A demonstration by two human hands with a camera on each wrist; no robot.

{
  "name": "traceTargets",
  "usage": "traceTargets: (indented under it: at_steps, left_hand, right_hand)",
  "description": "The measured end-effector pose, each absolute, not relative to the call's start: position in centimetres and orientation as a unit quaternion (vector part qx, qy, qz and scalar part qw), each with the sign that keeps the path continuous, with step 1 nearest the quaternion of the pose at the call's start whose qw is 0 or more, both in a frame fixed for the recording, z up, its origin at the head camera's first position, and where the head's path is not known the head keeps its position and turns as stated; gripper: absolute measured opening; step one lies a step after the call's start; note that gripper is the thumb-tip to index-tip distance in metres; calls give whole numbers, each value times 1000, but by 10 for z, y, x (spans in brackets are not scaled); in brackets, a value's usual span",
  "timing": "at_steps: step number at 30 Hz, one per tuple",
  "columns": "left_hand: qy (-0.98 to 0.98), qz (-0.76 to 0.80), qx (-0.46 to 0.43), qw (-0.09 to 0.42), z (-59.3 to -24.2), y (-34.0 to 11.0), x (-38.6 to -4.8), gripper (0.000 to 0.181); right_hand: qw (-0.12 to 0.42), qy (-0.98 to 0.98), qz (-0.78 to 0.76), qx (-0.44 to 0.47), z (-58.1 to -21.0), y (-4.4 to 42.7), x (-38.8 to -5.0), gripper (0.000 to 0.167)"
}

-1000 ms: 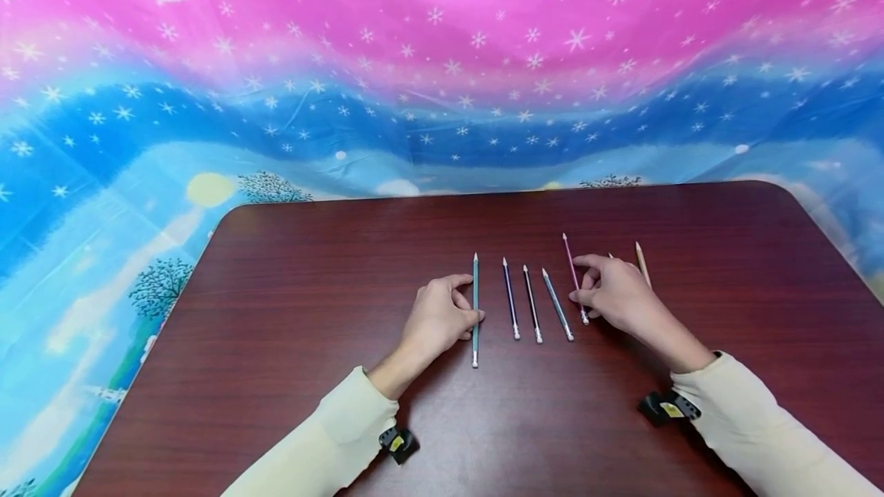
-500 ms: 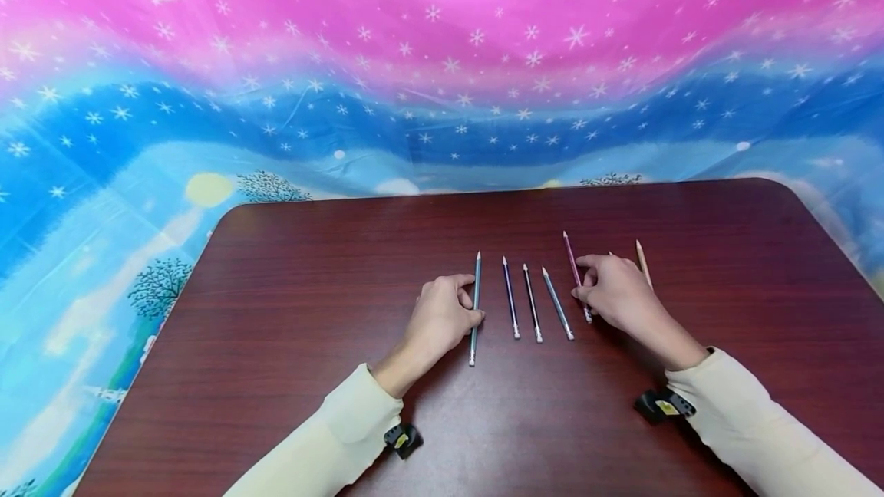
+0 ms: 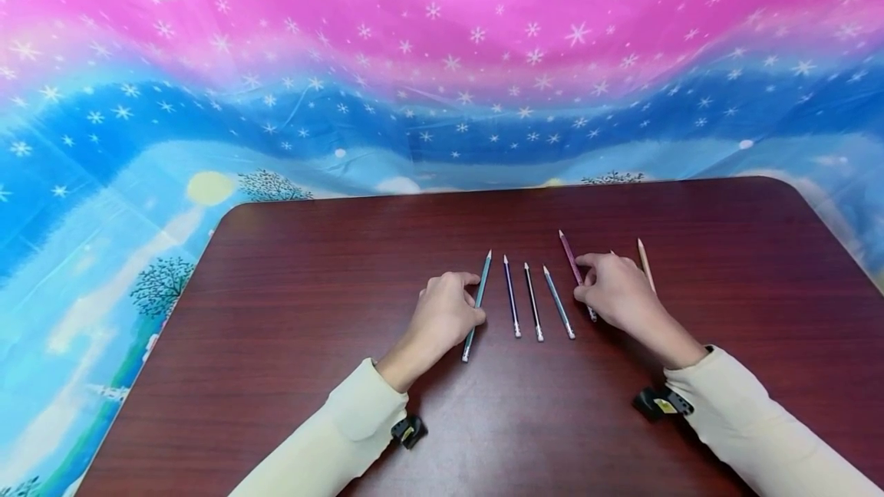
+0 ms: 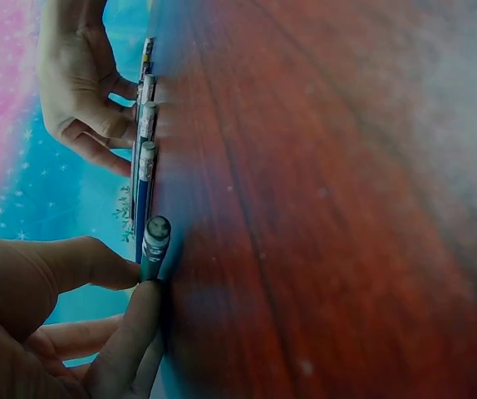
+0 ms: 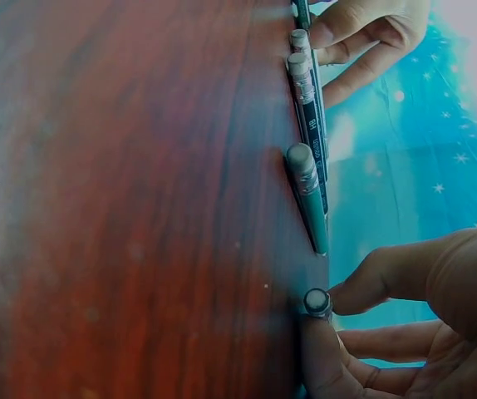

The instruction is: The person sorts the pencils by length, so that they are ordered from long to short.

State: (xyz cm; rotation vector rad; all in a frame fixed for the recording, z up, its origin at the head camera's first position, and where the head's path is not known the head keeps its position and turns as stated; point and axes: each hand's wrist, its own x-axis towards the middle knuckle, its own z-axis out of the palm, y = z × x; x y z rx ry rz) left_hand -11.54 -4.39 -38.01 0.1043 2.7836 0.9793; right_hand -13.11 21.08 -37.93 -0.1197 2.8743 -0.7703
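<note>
My left hand (image 3: pixel 442 313) pinches a teal pencil (image 3: pixel 486 274) between thumb and fingers, its tip leaning right and its eraser end toward me. On the other side, my right hand (image 3: pixel 618 294) pinches a pink pencil (image 3: pixel 567 251) whose tip leans left. Between the hands lie a dark blue pencil (image 3: pixel 512 297), a black pencil (image 3: pixel 533 301) and a blue-green pencil (image 3: pixel 559 302), side by side and apart. In the left wrist view the teal pencil's eraser end (image 4: pixel 156 233) shows by the fingertips. The right wrist view shows the pink pencil's eraser end (image 5: pixel 317 301) at my fingers.
A natural-wood pencil (image 3: pixel 645 263) lies beyond my right hand, partly covered by it. One more pencil tip (image 3: pixel 611 253) peeks out there, the rest hidden. Everything is on a dark red wooden table (image 3: pixel 311 267) with a patterned cloth (image 3: pixel 414 60) hanging behind.
The teal pencil has turned in my left hand, tip swinging right and eraser end left. The pink pencil has tilted slightly, tip left and eraser end right. The pencils between have stayed put.
</note>
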Motion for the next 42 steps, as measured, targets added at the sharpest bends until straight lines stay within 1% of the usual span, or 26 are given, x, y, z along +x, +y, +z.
traceTargets:
  at_steps: [9, 19, 26, 33, 42]
  left_hand:
    - [932, 340, 28, 121, -380, -47, -118, 55]
    - [899, 409, 0, 155, -379, -56, -120, 49]
    - [867, 466, -12, 177, -381, -61, -120, 48]
    - [833, 516, -31, 196, -382, -67, -123, 47]
    - [796, 567, -54, 202, -386, -79, -127, 51]
  right_hand:
    - [82, 958, -272, -39, -380, 210, -131, 48]
    - [93, 953, -286, -43, -379, 212, -132, 49]
    - [101, 938, -327, -45, -379, 214, -131, 52]
    - [122, 919, -372, -35, -373, 209, -133, 52]
    - [161, 875, -455, -36, -367, 198, -130, 57]
